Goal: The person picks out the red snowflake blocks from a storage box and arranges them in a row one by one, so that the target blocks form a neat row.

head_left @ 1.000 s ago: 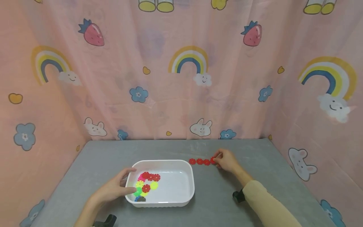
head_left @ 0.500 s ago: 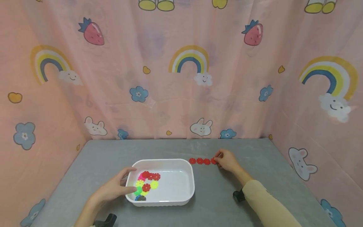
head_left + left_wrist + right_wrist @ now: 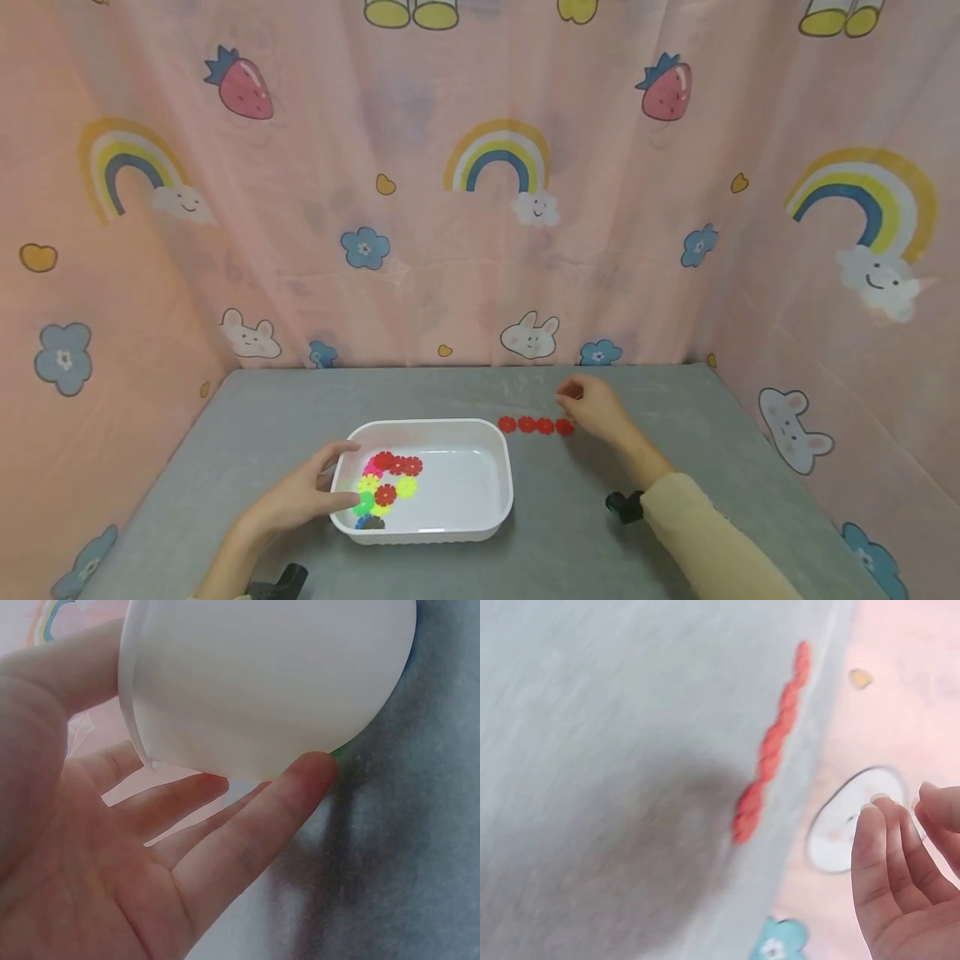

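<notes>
My left hand point(image 3: 292, 500) grips the left end of a white plastic tray point(image 3: 457, 537), with thumb at the rim. In the left wrist view, fingers point(image 3: 255, 832) of this hand lie along the outer wall of the tray point(image 3: 262, 682). Notched plastic discs in yellow, green, pink and other colours lie at the tray's left, with red discs point(image 3: 397, 465) among them. On the grey table, a row of red notched discs point(image 3: 527, 425) runs rightward from the tray's back right corner. My right hand point(image 3: 596, 408) hovers above the row's right end, fingers loosely bent and holding nothing.
The grey tabletop point(image 3: 420, 392) ends at the back against a pink patterned curtain point(image 3: 450, 283), which also hangs along both sides. A black wrist strap mount point(image 3: 626, 507) sits at the right sleeve, another black mount point(image 3: 281, 583) at the left wrist.
My right hand has let go of the rightmost red disc and lifted up and slightly back from it. That disc lies at the row's end. The left hand and tray have not moved.
</notes>
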Demonstrator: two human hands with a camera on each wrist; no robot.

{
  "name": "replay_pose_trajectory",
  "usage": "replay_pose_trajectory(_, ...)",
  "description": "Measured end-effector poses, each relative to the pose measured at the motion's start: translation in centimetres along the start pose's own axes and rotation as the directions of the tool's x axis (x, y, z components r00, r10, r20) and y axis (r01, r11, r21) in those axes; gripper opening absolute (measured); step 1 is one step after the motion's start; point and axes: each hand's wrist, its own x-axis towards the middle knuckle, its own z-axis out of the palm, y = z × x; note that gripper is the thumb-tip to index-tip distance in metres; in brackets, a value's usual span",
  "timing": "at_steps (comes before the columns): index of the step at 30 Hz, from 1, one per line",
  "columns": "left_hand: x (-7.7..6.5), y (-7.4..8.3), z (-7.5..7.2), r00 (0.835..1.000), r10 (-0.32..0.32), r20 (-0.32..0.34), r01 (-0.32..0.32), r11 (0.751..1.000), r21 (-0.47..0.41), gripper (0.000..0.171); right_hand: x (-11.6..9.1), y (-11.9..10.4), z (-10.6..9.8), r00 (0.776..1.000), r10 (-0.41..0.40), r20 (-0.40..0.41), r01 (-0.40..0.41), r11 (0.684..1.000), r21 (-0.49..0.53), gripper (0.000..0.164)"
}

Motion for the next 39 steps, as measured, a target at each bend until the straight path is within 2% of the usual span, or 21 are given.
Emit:
replay_pose_trajectory(4, -0.1, 0.1, 0.0, 1.000, 0.010, 0.009, -0.010, 1.000, -0.002, 0.083, -0.5, -2.1, 0.3, 1.000, -0.019, -0.011, 0.019, 1.000, 0.003, 0.020)
replay_pose_trajectory(9, -0.1, 0.3, 0.0, 1.000, 0.013, 0.014, -0.013, 1.000, 0.000, 0.083, -1.3, -4.5, 1.0, 0.996, -0.080, -0.029, 0.080, 0.997, 0.006, 0.018)
replay_pose_trajectory(20, -0.1, 0.2, 0.0, 1.000, -0.004, 0.003, 0.004, 1.000, 0.003, 0.083, -2.8, -9.1, 3.3, 0.994, -0.108, -0.010, 0.108, 0.992, 0.062, 0.011)
replay_pose_trajectory(24, -0.1, 0.1, 0.0, 1.000, -0.003, 0.001, 0.003, 1.000, 0.004, 0.084, -3.2, -10.1, 4.4, 0.985, -0.175, -0.006, 0.175, 0.983, 0.061, 0.009)
replay_pose_trajectory(29, -0.1, 0.1, 0.0, 1.000, -0.007, 0.005, 0.007, 1.000, 0.003, 0.084, -3.8, -11.0, 6.1, 0.970, -0.240, 0.042, 0.236, 0.968, 0.090, 0.010)
replay_pose_trajectory(39, -0.1, 0.3, 0.1, 1.000, -0.016, 0.004, 0.016, 1.000, 0.005, 0.085, -4.8, -12.7, 9.5, 0.950, -0.254, 0.180, 0.227, 0.961, 0.157, 0.016)
